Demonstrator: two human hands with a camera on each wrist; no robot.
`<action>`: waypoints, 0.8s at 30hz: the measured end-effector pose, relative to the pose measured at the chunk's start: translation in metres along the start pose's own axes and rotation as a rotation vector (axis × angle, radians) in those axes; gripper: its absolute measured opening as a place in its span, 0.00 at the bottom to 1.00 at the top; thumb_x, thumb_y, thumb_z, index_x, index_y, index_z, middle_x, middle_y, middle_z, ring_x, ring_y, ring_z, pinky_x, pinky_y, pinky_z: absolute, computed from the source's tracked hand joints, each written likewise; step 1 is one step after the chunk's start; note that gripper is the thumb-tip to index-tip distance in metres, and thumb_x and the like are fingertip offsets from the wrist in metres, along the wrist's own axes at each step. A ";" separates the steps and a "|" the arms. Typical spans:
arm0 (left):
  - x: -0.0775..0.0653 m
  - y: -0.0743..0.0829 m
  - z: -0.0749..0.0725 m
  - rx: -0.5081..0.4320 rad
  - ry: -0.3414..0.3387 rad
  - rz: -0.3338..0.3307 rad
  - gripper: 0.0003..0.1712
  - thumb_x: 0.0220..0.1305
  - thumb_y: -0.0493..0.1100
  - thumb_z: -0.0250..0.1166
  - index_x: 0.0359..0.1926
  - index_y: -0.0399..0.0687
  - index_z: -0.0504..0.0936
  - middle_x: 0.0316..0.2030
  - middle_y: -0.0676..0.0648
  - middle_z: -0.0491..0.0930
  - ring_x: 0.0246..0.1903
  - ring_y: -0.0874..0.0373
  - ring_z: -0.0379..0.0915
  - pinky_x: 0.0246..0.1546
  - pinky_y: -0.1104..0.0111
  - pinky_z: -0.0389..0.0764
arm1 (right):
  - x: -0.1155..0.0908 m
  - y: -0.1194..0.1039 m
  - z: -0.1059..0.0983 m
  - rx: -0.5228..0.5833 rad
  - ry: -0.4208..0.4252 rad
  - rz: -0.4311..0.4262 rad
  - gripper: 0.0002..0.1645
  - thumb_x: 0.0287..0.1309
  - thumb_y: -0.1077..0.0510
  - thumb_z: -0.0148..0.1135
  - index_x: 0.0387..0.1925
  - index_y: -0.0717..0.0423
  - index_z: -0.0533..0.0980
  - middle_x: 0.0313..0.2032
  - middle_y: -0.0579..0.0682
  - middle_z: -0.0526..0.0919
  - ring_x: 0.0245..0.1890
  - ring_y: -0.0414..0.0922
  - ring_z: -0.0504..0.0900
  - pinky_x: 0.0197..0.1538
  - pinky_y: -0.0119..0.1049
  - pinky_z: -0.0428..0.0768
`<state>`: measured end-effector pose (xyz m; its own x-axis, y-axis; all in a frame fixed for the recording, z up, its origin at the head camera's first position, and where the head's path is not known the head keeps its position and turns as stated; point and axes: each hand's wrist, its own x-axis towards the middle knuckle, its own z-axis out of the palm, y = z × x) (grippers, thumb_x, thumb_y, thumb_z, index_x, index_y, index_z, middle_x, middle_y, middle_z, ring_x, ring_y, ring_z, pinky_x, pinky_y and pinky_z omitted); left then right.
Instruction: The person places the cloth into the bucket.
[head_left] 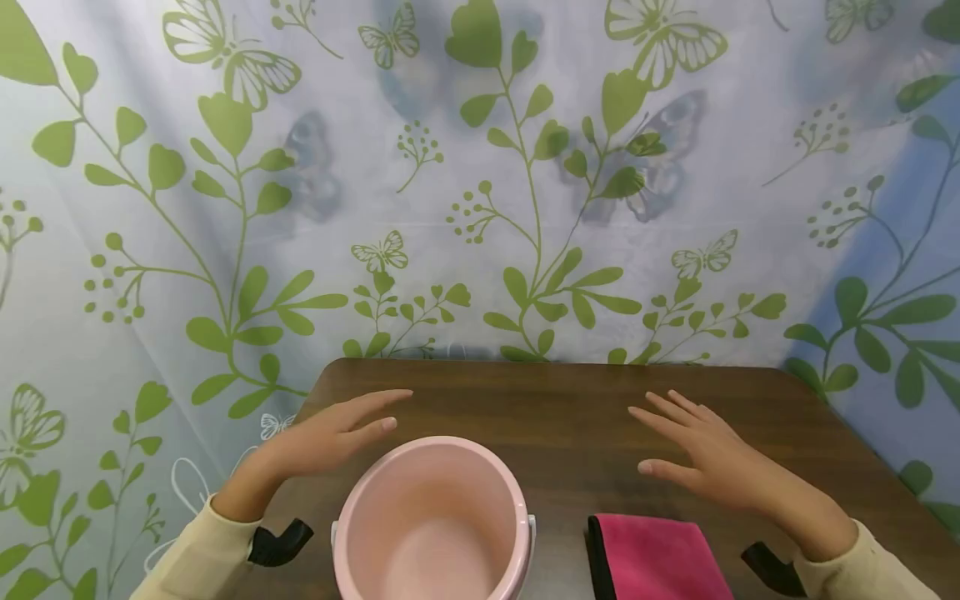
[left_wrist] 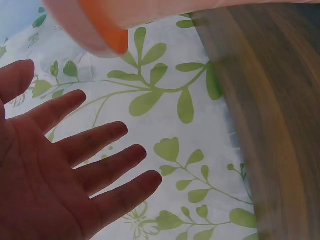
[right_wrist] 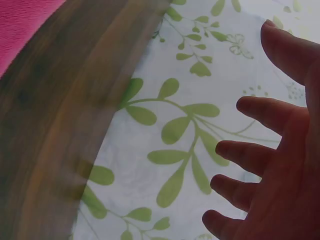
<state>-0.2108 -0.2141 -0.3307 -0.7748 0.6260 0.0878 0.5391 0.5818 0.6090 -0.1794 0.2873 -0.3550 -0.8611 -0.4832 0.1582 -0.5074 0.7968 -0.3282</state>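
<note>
A pink bucket (head_left: 431, 508) stands upright on the table, its inside bare and a white handle at its side. My left hand (head_left: 330, 437) hovers beyond its upper left rim, fingers straight and holding nothing. In the left wrist view the spread fingers of that hand (left_wrist: 65, 155) show apart from the bucket's rim (left_wrist: 95, 30). Over the table's right half my right hand (head_left: 708, 454) is raised, fingers spread, with nothing in it. Nearest to it lies a folded pink cloth (head_left: 660, 554) with a black edge. The right wrist view shows the same hand (right_wrist: 270, 155) with its fingers apart.
The brown wooden table (head_left: 555, 417) ends at a far edge close to a curtain (head_left: 420, 208) printed with green leaves and butterflies. White cord (head_left: 187, 479) hangs at the left. Black straps (head_left: 279, 542) sit at both wrists.
</note>
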 end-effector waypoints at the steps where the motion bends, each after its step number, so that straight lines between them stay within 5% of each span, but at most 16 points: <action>1: -0.001 -0.001 0.001 -0.019 -0.004 -0.007 0.29 0.81 0.52 0.50 0.76 0.51 0.64 0.73 0.45 0.65 0.72 0.43 0.59 0.65 0.42 0.64 | -0.003 0.001 0.001 0.009 0.007 -0.002 0.43 0.63 0.38 0.67 0.74 0.49 0.67 0.74 0.64 0.61 0.72 0.73 0.52 0.62 0.76 0.53; 14: -0.013 -0.009 0.010 -0.188 -0.062 -0.010 0.26 0.82 0.48 0.48 0.76 0.52 0.65 0.73 0.42 0.64 0.71 0.38 0.57 0.62 0.39 0.66 | -0.031 0.017 0.012 0.087 0.065 0.001 0.41 0.61 0.43 0.71 0.73 0.43 0.68 0.72 0.64 0.64 0.70 0.75 0.55 0.57 0.76 0.58; 24: -0.012 -0.017 0.020 -0.254 -0.066 -0.009 0.26 0.82 0.47 0.48 0.76 0.54 0.65 0.73 0.44 0.63 0.72 0.40 0.55 0.64 0.51 0.69 | -0.047 0.028 0.031 0.072 0.062 -0.025 0.43 0.55 0.45 0.75 0.71 0.47 0.70 0.69 0.65 0.68 0.65 0.78 0.61 0.50 0.77 0.65</action>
<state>-0.2043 -0.2213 -0.3575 -0.7515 0.6588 0.0352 0.4258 0.4435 0.7887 -0.1523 0.3213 -0.4004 -0.8499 -0.4772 0.2235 -0.5267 0.7559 -0.3889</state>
